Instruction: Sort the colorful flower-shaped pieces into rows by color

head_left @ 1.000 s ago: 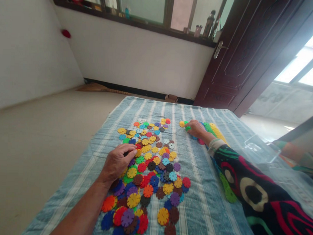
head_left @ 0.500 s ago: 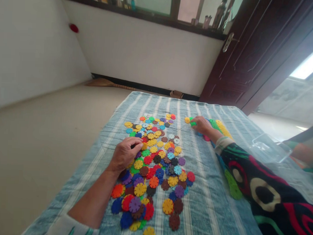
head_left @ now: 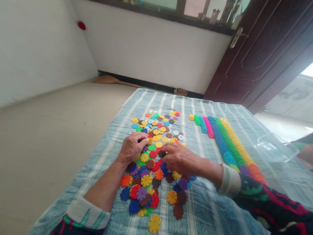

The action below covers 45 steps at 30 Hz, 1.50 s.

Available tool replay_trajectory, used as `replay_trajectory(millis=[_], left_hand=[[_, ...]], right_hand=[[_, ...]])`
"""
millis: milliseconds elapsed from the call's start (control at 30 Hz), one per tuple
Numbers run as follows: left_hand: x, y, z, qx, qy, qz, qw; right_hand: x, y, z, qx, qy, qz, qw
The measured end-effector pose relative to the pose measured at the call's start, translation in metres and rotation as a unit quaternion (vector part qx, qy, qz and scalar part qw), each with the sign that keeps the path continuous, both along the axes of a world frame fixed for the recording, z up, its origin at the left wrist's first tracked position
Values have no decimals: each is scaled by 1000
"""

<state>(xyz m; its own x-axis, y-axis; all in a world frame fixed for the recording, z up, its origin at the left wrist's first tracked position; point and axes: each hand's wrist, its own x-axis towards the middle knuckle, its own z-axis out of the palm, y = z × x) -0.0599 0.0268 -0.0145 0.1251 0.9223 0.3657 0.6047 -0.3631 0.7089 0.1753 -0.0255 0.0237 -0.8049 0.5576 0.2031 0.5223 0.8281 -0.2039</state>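
Note:
A spread of notched plastic discs [head_left: 146,181] in many colours lies loose on the striped cloth. At the pile's left side is my left hand [head_left: 132,146], its thumb and forefinger pinched on a yellow notched disc [head_left: 150,141]. My right hand [head_left: 180,158] hovers over or touches the middle of the pile, palm down with fingers apart; I see nothing held in it. To the right, discs lie overlapped in rows sorted by colour: a long yellow row [head_left: 234,142], a green row [head_left: 226,140], a blue row [head_left: 217,135] and shorter ones, including a pink row [head_left: 209,127].
A clear plastic box [head_left: 276,147] stands at the table's right edge, with part of another person's arm [head_left: 308,152] beside it. The striped tablecloth [head_left: 92,183] covers the table. Beyond are a broom [head_left: 109,80] on the floor and a dark red door [head_left: 240,69].
My right hand has moved from the near-sorted rows at the far right back to the loose pile, uncovering the rows. My left hand keeps its pinch at the pile. The view has shifted slightly.

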Motion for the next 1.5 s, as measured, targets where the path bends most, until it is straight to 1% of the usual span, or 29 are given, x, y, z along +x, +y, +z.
replay_trajectory(millis=[133,233,333,500,633,767,900,1000,1067,1100,1133,1200,1233,1300,1367,1433,1500], left_hand=[[0,0,1,-1,1,-1,1000],[0,0,2,1,-1,-3,1000],[0,1,1,3,-3,-5,1000],[-1,1,0,4,1,-6,1000],[-1,1,1,5,2,-4,1000],[0,0,4,3,1,-1,1000],[0,1,3,4,-3,0,1000],[-2,3,2,3,-6,-1,1000],[-4,4,2,3,-7,-1,1000],[-4,4,2,2,-7,-2,1000],[-4,4,3,2,-7,-3,1000],[-4,3,3,3,-7,-4,1000],[-4,3,3,3,-8,-5,1000],[-4,3,3,4,-7,-3,1000],[-3,3,3,4,-6,-1,1000],[-3,3,3,3,-3,0,1000],[-3,2,3,1,-2,0,1000]], right_hand=[[3,4,-4,18,-65,0,998],[12,10,-5,14,-62,-24,998],[15,9,-5,11,-66,-36,997],[7,2,-6,31,-78,-27,996],[1,3,-8,50,-95,-35,994],[-3,4,-6,68,-102,-27,992],[-3,4,-4,64,-66,-8,996],[5,13,-2,47,19,-12,999],[18,28,2,26,72,-43,996],[28,38,4,14,89,-75,993],[40,50,7,6,94,-118,989],[68,76,11,3,67,-249,966],[83,89,13,6,60,-285,957],[111,111,13,11,50,-336,941],[134,128,10,15,40,-379,925],[149,139,5,14,29,-404,914],[156,145,-1,12,19,-415,909]])
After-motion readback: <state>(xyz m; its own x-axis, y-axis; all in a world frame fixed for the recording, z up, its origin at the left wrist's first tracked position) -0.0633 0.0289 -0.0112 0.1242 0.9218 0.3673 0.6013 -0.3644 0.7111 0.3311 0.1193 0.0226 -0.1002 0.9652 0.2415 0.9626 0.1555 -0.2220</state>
